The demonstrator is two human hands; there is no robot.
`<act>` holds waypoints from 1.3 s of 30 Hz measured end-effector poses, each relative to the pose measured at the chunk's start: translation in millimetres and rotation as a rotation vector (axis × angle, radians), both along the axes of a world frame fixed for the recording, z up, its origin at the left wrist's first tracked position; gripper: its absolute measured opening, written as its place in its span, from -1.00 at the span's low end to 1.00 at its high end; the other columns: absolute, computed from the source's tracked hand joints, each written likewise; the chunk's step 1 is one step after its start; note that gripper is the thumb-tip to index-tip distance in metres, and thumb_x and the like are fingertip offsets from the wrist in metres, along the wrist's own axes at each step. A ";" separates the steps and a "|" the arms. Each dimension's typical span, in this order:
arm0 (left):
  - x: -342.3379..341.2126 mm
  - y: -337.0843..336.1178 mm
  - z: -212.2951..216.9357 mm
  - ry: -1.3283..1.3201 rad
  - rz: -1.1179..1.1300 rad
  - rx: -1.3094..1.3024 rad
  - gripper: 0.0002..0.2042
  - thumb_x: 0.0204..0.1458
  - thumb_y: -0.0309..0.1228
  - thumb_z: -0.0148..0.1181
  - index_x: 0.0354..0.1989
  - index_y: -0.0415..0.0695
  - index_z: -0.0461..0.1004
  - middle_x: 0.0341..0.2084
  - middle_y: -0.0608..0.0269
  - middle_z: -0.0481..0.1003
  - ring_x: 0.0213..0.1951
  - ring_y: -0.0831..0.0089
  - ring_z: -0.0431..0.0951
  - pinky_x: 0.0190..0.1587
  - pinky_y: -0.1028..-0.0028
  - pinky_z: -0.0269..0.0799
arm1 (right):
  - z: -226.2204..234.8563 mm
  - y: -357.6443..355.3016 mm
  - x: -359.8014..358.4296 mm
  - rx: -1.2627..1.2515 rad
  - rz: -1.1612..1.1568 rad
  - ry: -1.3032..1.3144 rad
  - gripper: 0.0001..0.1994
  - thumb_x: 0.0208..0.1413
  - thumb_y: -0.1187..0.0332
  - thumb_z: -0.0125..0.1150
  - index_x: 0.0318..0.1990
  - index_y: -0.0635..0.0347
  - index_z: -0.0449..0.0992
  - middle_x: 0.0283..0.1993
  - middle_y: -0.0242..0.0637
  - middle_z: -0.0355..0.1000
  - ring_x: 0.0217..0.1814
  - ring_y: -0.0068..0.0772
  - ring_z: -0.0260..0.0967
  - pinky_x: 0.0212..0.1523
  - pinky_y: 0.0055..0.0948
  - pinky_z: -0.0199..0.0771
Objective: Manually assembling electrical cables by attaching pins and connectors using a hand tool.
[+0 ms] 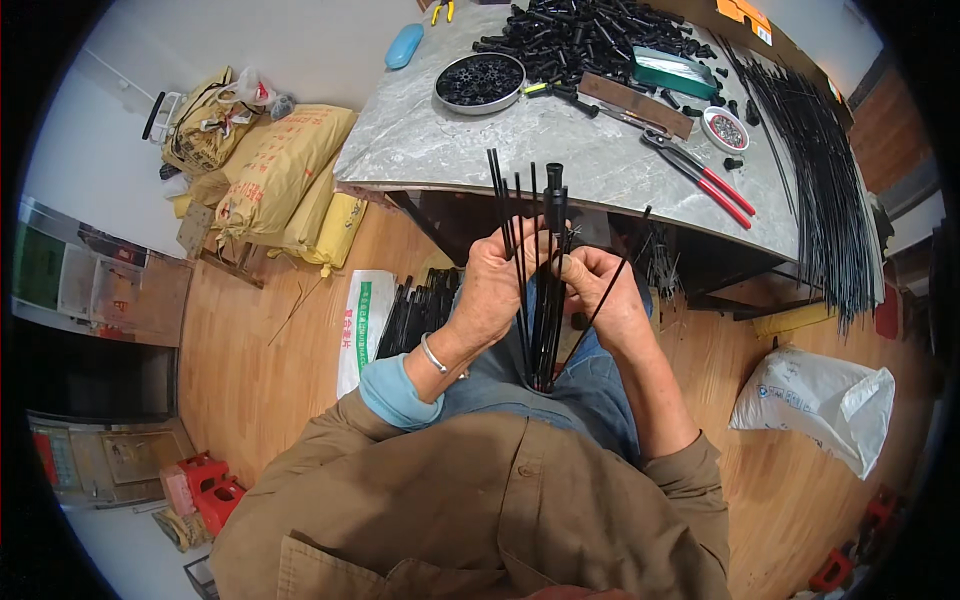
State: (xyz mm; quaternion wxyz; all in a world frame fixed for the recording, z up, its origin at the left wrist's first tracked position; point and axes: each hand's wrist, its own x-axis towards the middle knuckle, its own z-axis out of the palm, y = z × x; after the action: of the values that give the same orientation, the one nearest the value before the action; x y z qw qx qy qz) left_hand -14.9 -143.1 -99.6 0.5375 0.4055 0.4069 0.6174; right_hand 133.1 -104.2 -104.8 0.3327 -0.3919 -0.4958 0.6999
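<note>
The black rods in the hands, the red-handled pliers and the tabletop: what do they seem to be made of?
Black rods: plastic or coated metal perhaps; slim, smooth, slightly shiny.
Red-handled pliers: probably metal, greyish at the head; even red covering, perhaps plastic.
Tabletop: grey with marble-like pale veins, slight sheen; stone or laminate, I cannot tell.

Red characters ran in rows across the tan sack (290,165) on my left. Nearer me, on the floor (250,340), the white bag (350,345) bore red characters beside a green band with pale lettering. To my right, the white sack (830,410) carried blue lettering and a small blue emblem. The box (795,62) at the worktop's (400,150) far right corner had an orange panel (742,12) and a white label (762,34), its print too small for me to read.
</note>
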 end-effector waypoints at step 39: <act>3.5 12.6 1.7 -0.084 0.142 -0.013 -0.77 0.11 -0.39 0.17 -0.14 -0.27 0.47 -0.38 0.33 0.54 -0.37 0.69 0.48 -0.32 0.67 0.42 | -12.9 5.3 -11.7 0.045 -0.009 0.077 -0.75 0.16 0.13 0.17 -0.39 0.10 0.43 -0.57 -0.66 0.22 -0.60 -0.81 0.08 -0.61 -0.72 0.04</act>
State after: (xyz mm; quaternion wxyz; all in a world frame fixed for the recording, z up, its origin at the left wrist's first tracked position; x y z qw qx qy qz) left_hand -11.5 -130.5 -97.8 0.5118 0.3458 0.4157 0.6676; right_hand 121.4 -98.9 -117.7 0.3635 -0.3591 -0.4964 0.7018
